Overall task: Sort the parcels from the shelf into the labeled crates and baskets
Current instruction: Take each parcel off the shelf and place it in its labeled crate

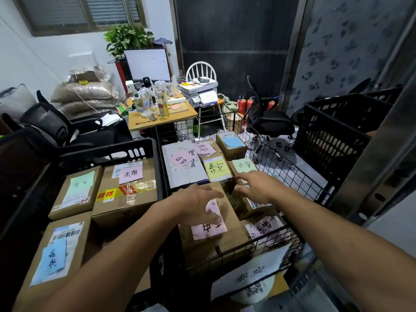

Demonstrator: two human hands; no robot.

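Two bare forearms reach in from the bottom edge toward the wire basket (292,164). The left hand (198,203) rests on top of a brown parcel (227,244) lying in the near part of the basket; its thumb is stretched out and its fingers lie loosely bent over the parcel's pink note (210,229), with no firm grip showing through the motion blur. The right hand (258,188) hovers over the middle of the basket with its fingers spread and straight, holding nothing. Further back in the basket lie a parcel with a yellow note (217,168), one with a green note (244,166), a white parcel (182,174) bearing pink notes, and, at the basket's far end, a small box with a blue label (230,143). A white paper sign (249,278) hangs on the basket's near wall. Touching the basket's left side stands a black plastic crate (108,154) holding a taped carton (126,194), a box with a pale green note (76,192) and a box with a blue note (56,255). Right of the basket stands another black crate (333,136). Beyond the basket are a cluttered wooden desk (186,112) with a monitor (147,64), a printer (200,91) on a white chair (201,68), a black office chair (267,122) and red fire extinguishers (242,104).
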